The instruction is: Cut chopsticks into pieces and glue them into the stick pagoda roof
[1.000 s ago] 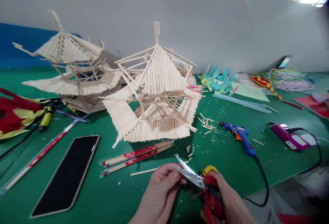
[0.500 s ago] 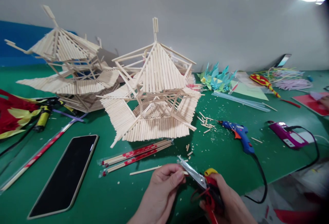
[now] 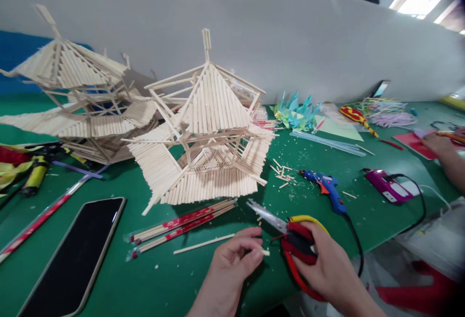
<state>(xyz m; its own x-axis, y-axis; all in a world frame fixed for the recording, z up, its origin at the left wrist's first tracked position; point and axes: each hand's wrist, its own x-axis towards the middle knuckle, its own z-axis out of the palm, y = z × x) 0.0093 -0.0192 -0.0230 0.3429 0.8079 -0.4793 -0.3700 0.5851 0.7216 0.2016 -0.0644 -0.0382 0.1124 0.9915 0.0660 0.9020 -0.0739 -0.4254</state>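
My left hand [image 3: 234,263] pinches a short piece of wooden stick [image 3: 266,253] between thumb and forefinger at the bottom centre. To its right, my right hand [image 3: 327,259] is wrapped round the red and yellow handles of a pair of scissors [image 3: 271,216], whose blades point up and left, apart from the piece. A loose stick [image 3: 203,244] lies left of my left fingers. Behind stands a pagoda-like stick model [image 3: 214,103]; packaged sticks [image 3: 185,222] in red wrappers lie in front of it.
A second stick model [image 3: 87,103] stands at the left, above a phone [image 3: 76,259]. A blue glue gun [image 3: 327,188] and a purple power strip [image 3: 387,186] lie on the right, cords trailing. Stick offcuts [image 3: 283,174] are scattered mid-table. Another person's hand [image 3: 438,145] is at far right.
The scissors have moved away from the stick piece in my left hand, and their handles show more fully. The view has turned right, showing more of the other person's arm.
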